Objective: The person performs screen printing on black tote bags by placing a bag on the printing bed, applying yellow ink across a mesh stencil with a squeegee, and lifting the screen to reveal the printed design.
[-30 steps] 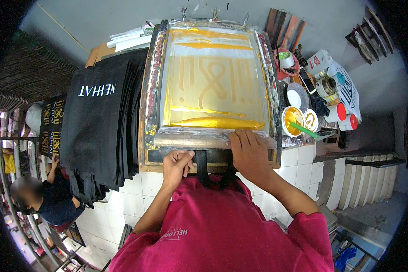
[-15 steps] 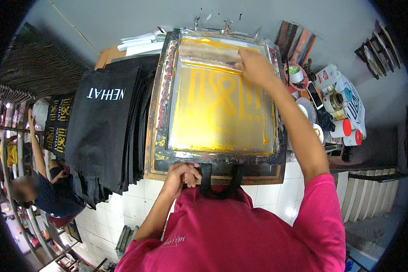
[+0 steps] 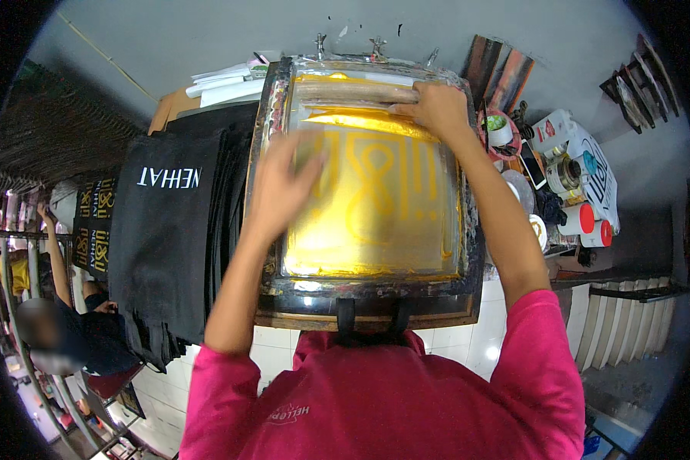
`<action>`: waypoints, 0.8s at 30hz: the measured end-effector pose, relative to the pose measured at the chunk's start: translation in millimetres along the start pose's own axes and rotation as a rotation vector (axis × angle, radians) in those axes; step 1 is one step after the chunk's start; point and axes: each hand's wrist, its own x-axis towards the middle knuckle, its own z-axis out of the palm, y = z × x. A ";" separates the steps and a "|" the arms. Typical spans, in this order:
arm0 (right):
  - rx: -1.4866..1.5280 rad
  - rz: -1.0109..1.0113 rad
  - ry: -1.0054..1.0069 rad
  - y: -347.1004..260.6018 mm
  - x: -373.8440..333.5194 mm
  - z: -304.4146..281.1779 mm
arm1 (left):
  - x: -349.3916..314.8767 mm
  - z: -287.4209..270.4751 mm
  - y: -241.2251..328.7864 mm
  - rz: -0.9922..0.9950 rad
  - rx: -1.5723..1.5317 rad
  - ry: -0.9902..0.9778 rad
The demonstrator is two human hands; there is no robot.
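Note:
My right hand (image 3: pixel 439 110) grips the right end of a squeegee (image 3: pixel 353 93) with a wooden handle, which lies across the far end of a screen printing frame (image 3: pixel 360 287). A thick ridge of golden-yellow ink (image 3: pixel 364 120) lies on the mesh just nearer than the squeegee. Below it a yellow design (image 3: pixel 414 180) shows on the ink-coated mesh. Over the frame's left side hovers my left hand (image 3: pixel 277 184), blurred by motion, thumb and fingers apart, holding nothing. From under the frame's near edge stick out the black handles of a bag (image 3: pixel 346 314), otherwise hidden.
A thick stack of black bags (image 3: pixel 165 230) stands left of the frame. Jars, a phone (image 3: pixel 532 164) and red-lidded tubs (image 3: pixel 576 219) crowd the right side. Metal clamps (image 3: pixel 377 47) line the back. At far left another person (image 3: pixel 92 333) sits with an arm raised beside printed bags.
My left hand has risen from the frame's near edge to over its left side. The squeegee handle has tipped in my right hand, and the ink ridge now shows.

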 end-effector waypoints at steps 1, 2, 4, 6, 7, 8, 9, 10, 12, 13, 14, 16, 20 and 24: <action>-0.018 -0.006 0.049 -9.6 -4.0 1.3 | 36.8 10.2 -22.0 0.207 0.145 0.103; -0.008 -0.004 0.058 -17.1 -6.8 -0.8 | 65.4 14.0 -37.8 0.416 0.292 0.203; 0.009 0.022 0.070 -20.4 -13.6 -0.8 | 93.0 18.0 -50.6 0.181 0.306 -0.110; 0.000 -0.016 0.117 -15.9 -21.6 4.2 | 96.8 22.7 -55.3 0.055 0.308 -0.262; -0.006 -0.033 0.138 -13.7 -26.3 6.8 | 93.2 25.0 -55.6 0.048 0.306 -0.257; -0.006 -0.038 0.129 -12.7 -30.8 7.9 | 88.5 25.4 -55.2 0.039 0.306 -0.249; -0.009 -0.038 0.114 -12.3 -37.9 6.9 | 82.4 26.2 -54.2 0.048 0.303 -0.252; -0.011 -0.039 0.100 -13.1 -44.9 5.3 | 75.7 24.8 -51.8 0.055 0.301 -0.254; 0.001 -0.035 0.100 -18.4 -59.4 1.2 | 61.0 21.5 -47.2 0.060 0.288 -0.250; 0.007 -0.034 0.100 -21.3 -67.0 -1.0 | 53.2 20.0 -45.1 0.057 0.276 -0.244; 0.011 -0.038 0.092 -23.8 -74.6 -2.9 | 45.3 18.2 -43.1 0.053 0.265 -0.239; 0.022 -0.049 0.083 -28.1 -87.4 -7.3 | 32.3 12.7 -37.6 0.066 0.252 -0.241; 0.069 -0.063 0.088 -38.7 -120.7 -12.9 | 1.1 1.3 -22.2 0.058 0.270 -0.259; 0.083 -0.079 0.174 -48.3 -165.5 -12.1 | -36.7 -10.9 -4.8 0.068 0.270 -0.274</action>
